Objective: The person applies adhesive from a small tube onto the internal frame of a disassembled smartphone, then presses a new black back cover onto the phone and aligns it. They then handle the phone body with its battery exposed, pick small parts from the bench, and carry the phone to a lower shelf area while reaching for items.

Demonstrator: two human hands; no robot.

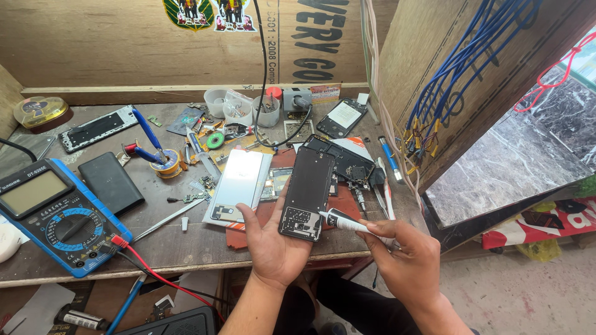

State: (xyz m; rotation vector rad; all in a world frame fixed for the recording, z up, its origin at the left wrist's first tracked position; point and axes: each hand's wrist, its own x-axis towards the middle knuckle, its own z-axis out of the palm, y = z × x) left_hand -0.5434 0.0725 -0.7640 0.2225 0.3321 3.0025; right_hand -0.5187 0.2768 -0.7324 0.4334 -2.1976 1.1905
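— What fills the scene at this repair bench?

— A worn wooden workbench (186,242) strewn with parts, a blue multimeter (59,214) at its left edge, red and black leads trailing off the front. A black slab-shaped case (112,182) lies beside it, and a pale phone back panel (239,186) sits just left of centre.

— And the hands?

— The left hand (273,245) cradles an opened black phone (307,192), palm up, fingers wrapped along its edges, above the bench's front edge. The right hand (406,260) pinches a small white glue tube (347,222), its dark nozzle touching the phone's lower right edge.

— Anything smaller?

— Tweezers (167,220) rest near the multimeter; a solder spool (166,164) stands farther back.
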